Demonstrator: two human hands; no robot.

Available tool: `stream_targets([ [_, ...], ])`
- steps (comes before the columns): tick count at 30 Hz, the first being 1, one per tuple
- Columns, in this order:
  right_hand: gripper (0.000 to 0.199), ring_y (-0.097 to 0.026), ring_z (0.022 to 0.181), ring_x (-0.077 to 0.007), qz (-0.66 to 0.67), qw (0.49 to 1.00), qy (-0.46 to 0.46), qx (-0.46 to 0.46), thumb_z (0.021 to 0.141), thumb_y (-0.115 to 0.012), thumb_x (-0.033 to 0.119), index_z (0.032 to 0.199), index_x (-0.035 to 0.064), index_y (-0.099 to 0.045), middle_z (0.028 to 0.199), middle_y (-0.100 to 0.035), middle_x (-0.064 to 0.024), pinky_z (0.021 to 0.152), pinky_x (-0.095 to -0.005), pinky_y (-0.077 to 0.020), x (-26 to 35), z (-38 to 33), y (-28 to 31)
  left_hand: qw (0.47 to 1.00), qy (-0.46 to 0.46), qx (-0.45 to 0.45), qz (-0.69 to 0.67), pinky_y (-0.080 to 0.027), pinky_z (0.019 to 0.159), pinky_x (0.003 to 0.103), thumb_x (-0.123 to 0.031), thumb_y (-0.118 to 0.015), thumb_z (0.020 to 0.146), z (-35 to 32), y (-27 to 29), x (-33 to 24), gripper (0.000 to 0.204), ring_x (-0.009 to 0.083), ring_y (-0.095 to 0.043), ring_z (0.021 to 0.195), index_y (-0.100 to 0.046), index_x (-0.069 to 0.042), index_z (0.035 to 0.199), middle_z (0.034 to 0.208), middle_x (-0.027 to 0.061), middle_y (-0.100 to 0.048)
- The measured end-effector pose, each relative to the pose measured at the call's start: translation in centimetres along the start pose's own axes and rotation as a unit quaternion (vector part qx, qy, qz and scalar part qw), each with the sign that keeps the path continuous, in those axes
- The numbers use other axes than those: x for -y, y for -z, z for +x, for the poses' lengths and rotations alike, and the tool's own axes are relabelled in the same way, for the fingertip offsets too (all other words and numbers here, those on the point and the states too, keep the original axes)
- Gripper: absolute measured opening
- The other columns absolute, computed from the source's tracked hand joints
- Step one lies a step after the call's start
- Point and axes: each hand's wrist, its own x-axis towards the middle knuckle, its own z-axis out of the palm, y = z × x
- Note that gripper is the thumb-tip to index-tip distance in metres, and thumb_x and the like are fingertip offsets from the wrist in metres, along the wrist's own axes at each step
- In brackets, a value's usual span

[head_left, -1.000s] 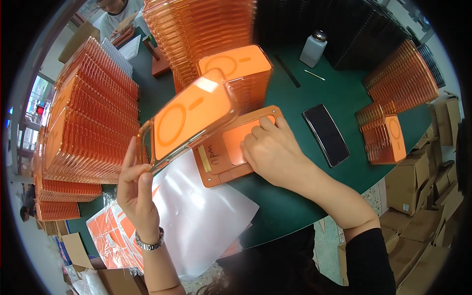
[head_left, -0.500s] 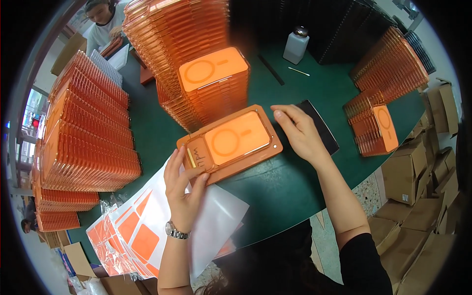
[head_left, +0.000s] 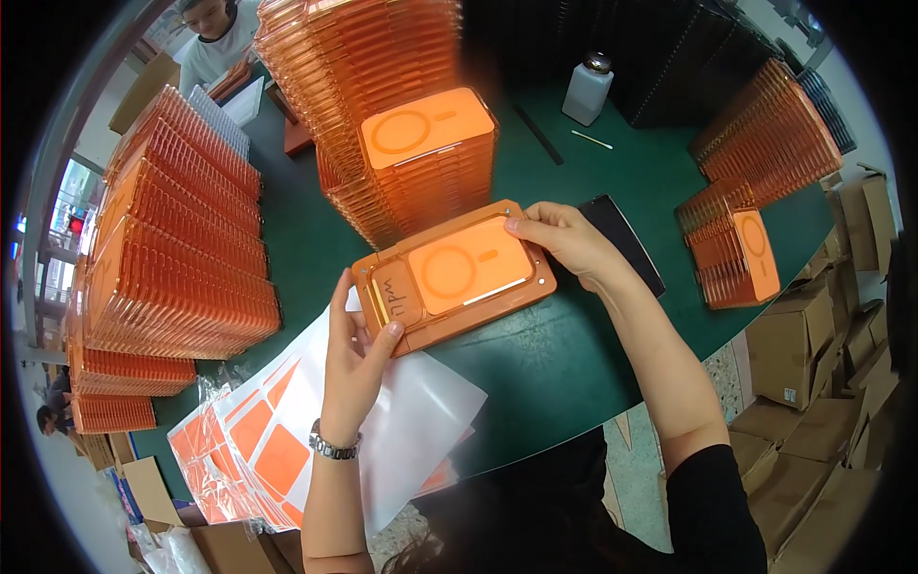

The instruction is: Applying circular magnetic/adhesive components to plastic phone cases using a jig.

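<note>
A flat orange-brown holding plate, with handwritten marks at its left end, lies slightly slanted in front of me. Set in its recess is a bright orange rectangular panel with a ring and a short bar on it. My left hand grips the plate's left end, thumb on the top near edge and fingers round the side. On the far right corner is my right hand, its thumb pressed on the panel's corner and its fingers bent over the plate's end, partly hidden. A metal-band watch circles my left wrist.
Tall stacks of see-through orange cases stand left; another stack rises behind the plate. Smaller stacks are right. A dark flat piece, a pump bottle, a cotton swab and orange sticker sheets lie around. A co-worker sits far left.
My right hand has come in from beside the plate onto its far right corner. My left hand's fingers have moved from the plate's top to its left side.
</note>
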Motion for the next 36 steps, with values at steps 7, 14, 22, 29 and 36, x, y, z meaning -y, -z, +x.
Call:
stream_targets([
  [7,0.081,-0.045,0.125,-0.0284,-0.359,0.903,0.235,0.025,0.076,-0.083,0.055,0.139,0.0093,-0.060,0.125,-0.054,-0.0148,0.106,-0.0399,-0.0409,1.5,-2.4,1.2,0.949,-0.140,0.016,0.281,-0.037,0.103,0.038,-0.026,-0.077,0.090,0.7,1.8,1.1,0.079,0.0272,-0.047,0.116,-0.038,-0.013,0.158,0.121,0.0147,-0.052],
  [14,0.096,-0.040,0.134,-0.0351,-0.454,0.842,0.290,0.025,0.067,-0.087,0.056,0.143,0.0067,-0.056,0.142,-0.047,-0.0170,0.113,-0.0456,-0.0342,2.4,-2.8,1.4,0.847,-0.298,0.011,0.441,-0.026,0.118,0.051,-0.034,-0.082,0.083,1.9,2.3,-0.5,0.087,0.0380,-0.035,0.142,-0.040,-0.011,0.156,0.150,0.0194,-0.042],
  [22,0.086,-0.050,0.134,-0.0340,-0.376,0.827,0.400,0.126,0.076,-0.085,0.044,0.146,0.0069,-0.053,0.140,-0.055,-0.0192,0.116,-0.0471,-0.0338,3.0,-1.5,-1.2,0.769,-0.495,0.010,0.405,-0.019,0.120,0.062,-0.062,-0.067,0.086,5.1,2.9,-1.5,0.088,0.0447,-0.042,0.137,-0.040,-0.009,0.151,0.143,0.0205,-0.050],
  [29,0.101,-0.064,0.118,-0.0342,0.349,0.890,0.216,0.200,0.086,-0.068,0.067,0.153,-0.0008,-0.036,0.139,-0.055,-0.0225,0.100,-0.0422,-0.0530,1.0,-7.3,1.9,0.862,-0.458,-0.144,0.162,-0.013,0.124,0.056,-0.049,-0.063,0.093,-2.3,-1.0,-3.2,0.088,0.0474,-0.027,0.150,-0.027,-0.003,0.158,0.161,0.0249,-0.033],
  [36,0.137,-0.064,0.109,-0.0444,0.595,0.734,0.209,0.253,0.062,-0.064,0.093,0.151,-0.0048,-0.030,0.129,-0.054,-0.0261,0.092,-0.0597,-0.0553,-1.3,-11.7,1.8,0.864,-0.091,0.041,0.493,-0.012,0.123,0.056,-0.029,-0.072,0.085,-13.6,0.6,3.4,0.090,0.0449,-0.016,0.154,-0.028,-0.001,0.158,0.166,0.0262,-0.020],
])
